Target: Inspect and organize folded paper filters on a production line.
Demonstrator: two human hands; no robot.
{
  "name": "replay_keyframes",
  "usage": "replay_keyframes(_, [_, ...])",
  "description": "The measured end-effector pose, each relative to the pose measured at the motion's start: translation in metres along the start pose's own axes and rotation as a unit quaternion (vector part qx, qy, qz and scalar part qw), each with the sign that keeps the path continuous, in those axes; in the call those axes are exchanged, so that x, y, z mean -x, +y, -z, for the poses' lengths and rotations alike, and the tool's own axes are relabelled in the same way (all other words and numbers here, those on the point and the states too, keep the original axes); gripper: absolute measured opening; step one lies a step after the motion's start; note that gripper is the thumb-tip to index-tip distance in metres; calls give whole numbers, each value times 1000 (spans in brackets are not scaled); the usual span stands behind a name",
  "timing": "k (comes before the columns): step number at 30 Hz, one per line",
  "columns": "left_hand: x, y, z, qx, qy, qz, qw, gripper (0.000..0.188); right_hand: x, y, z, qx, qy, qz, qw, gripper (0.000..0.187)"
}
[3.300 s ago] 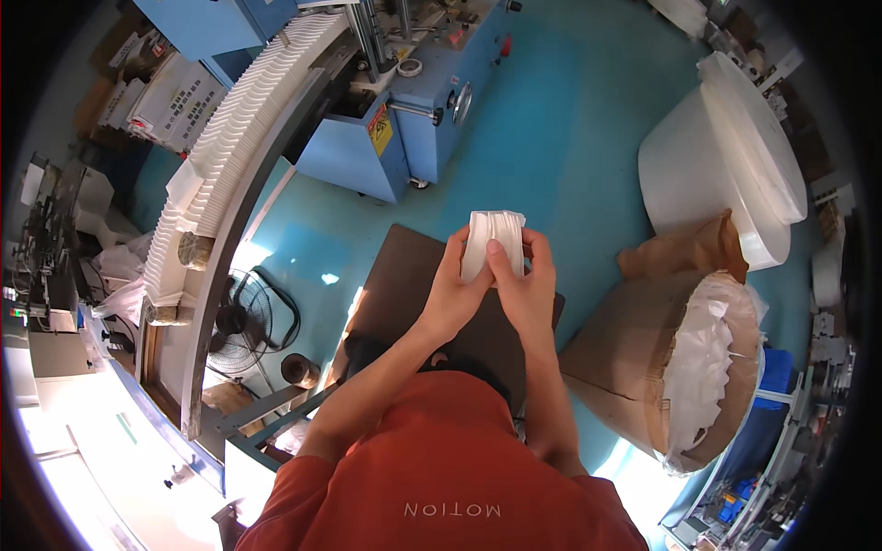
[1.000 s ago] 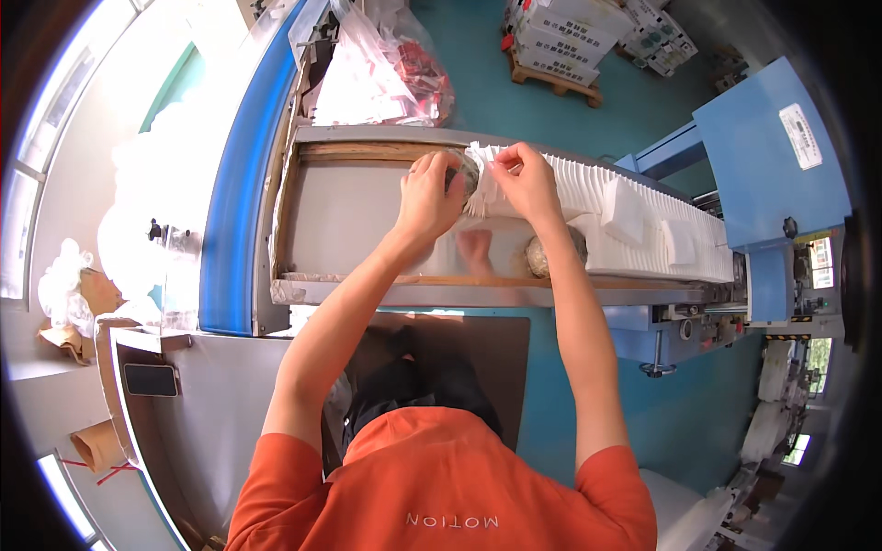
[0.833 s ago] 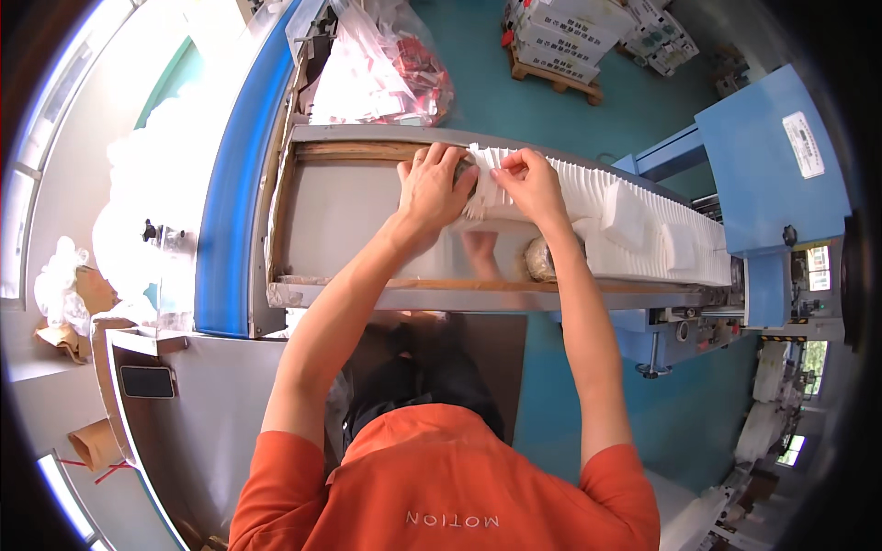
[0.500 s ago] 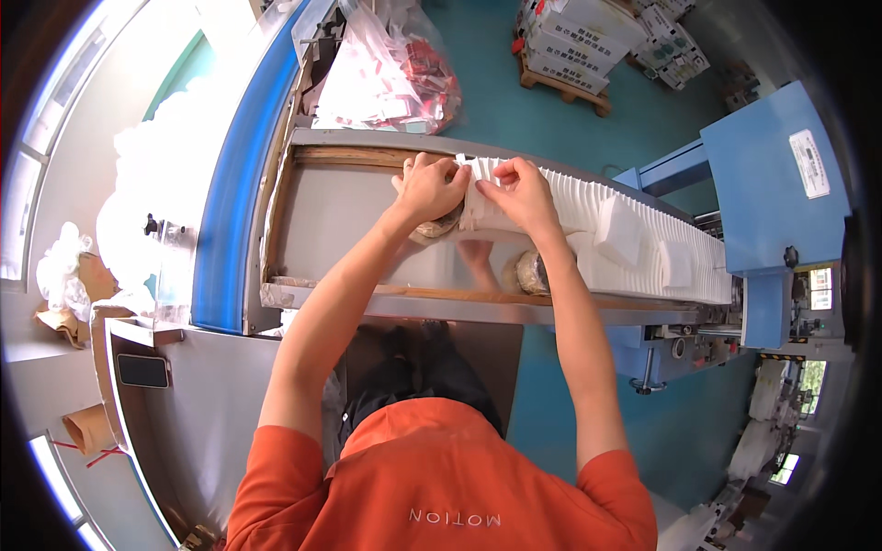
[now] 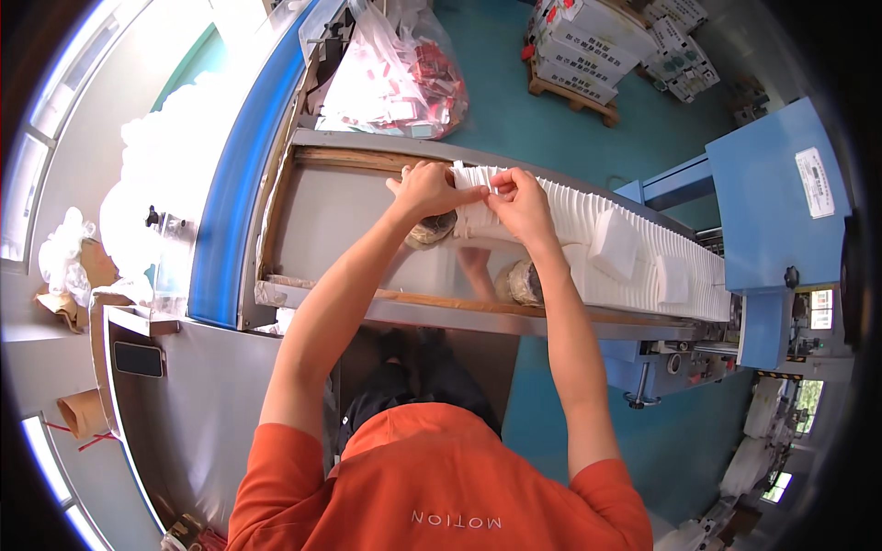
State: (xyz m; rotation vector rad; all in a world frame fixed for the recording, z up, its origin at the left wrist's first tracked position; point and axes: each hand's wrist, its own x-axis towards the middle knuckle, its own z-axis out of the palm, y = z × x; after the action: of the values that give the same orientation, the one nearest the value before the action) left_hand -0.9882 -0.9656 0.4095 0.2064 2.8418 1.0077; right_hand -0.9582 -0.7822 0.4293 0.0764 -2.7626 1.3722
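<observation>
A long row of white folded sheets [image 5: 570, 204] stands on edge, packed close together, along the far side of a metal trough. At its left end my left hand [image 5: 430, 191] bends round the outermost sheets, its thumb stretched right across their upper edges. My right hand [image 5: 524, 209] pinches a sheet edge between thumb and fingertips, right beside that thumb. Below my left wrist sits a round clear-wrapped block [image 5: 430, 231], partly covered. A second wrapped block [image 5: 525, 281] shows beside my right forearm. Some loose white folded pieces [image 5: 614, 246] lie on top of the row.
The metal trough [image 5: 340, 216] has wood-lined edges. A blue belt [image 5: 241, 174] runs along its left end, and a light-blue machine [image 5: 776, 197] stands at the right. Beyond are a clear bag of scraps [image 5: 404, 78] and cartons on a pallet [image 5: 588, 50]. A phone [image 5: 138, 359] lies at left.
My left thumb has slid right over the sheet edges, and my right fingertips have closed in beside it. The whole view has shifted slightly.
</observation>
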Motion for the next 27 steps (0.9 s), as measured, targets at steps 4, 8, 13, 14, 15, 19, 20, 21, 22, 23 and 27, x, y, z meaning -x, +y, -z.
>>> replay_keyframes(4, [-10, -6, 5, 69, -89, 59, 992, 66, 1, -6, -3, 8, 13, -4, 1000, 24])
replay_keyframes(8, [-12, 14, -6, 41, -12, 109, 993, 55, -9, 7, 5, 9, -1, -13, 1000, 25])
replay_keyframes(13, [-10, 23, 9, 88, 59, 142, 984, 44, -18, 2, 7, -10, -9, -40, 999, 26])
replay_keyframes(14, [-7, 21, 13, 110, 96, 141, 979, 46, -18, -3, 8, -10, -2, -15, 1000, 27])
replay_keyframes(15, [-5, 15, 16, 132, 141, 136, 972, 47, -21, -8, 5, -12, 7, 19, 1000, 28])
replay_keyframes(19, [30, -13, 37, 539, 186, 81, 817, 42, -5, -17, -15, 51, -4, 81, 995, 26])
replay_keyframes(20, [37, -17, 35, 644, 167, 57, 745, 37, 0, -1, -15, 90, 18, 118, 989, 25])
replay_keyframes(21, [59, -29, 46, 759, 139, 70, 633, 41, 6, -9, -18, 106, 9, 117, 987, 22])
replay_keyframes(22, [89, -40, 52, 790, 166, 68, 586, 45, 14, -17, -13, 116, 0, 129, 985, 14])
replay_keyframes(23, [126, -50, 72, 810, 159, 120, 552, 46, 20, -18, -9, 129, 4, 136, 982, 11])
replay_keyframes(27, [293, -157, 72, 603, 457, 61, 651, 50, 24, -20, -7, 148, -4, 175, 973, 6])
